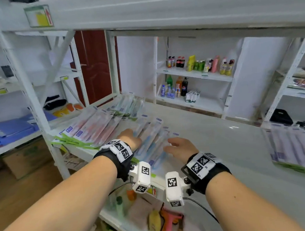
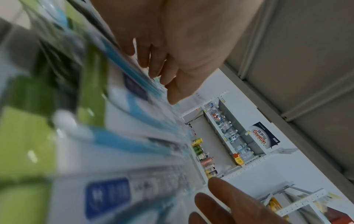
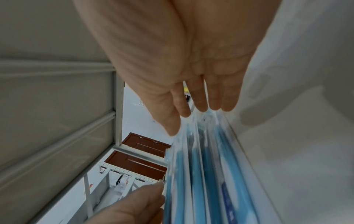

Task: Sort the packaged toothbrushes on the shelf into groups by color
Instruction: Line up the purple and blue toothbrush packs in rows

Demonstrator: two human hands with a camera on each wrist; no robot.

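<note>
A pile of blue packaged toothbrushes (image 1: 152, 144) lies mid-shelf between my two hands. My left hand (image 1: 130, 137) rests against its left side, fingers fairly straight; in the left wrist view the fingertips (image 2: 153, 71) touch the blue packs (image 2: 134, 136). At the pile's right side my right hand (image 1: 178, 146) lies flat, and the right wrist view shows its straight fingertips (image 3: 201, 104) touching the blue packs (image 3: 206, 174). Pink packs (image 1: 95, 129) lie fanned to the left, greenish ones (image 1: 128, 106) behind, purple ones (image 1: 296, 147) at the far right.
The white shelf board (image 1: 221, 138) is bare between the blue and purple piles. A shelf post (image 1: 47, 125) stands at the left and an upper shelf (image 1: 159, 11) hangs overhead. Goods fill the lower shelf (image 1: 145, 215). Bottles (image 1: 198, 64) stand on distant racks.
</note>
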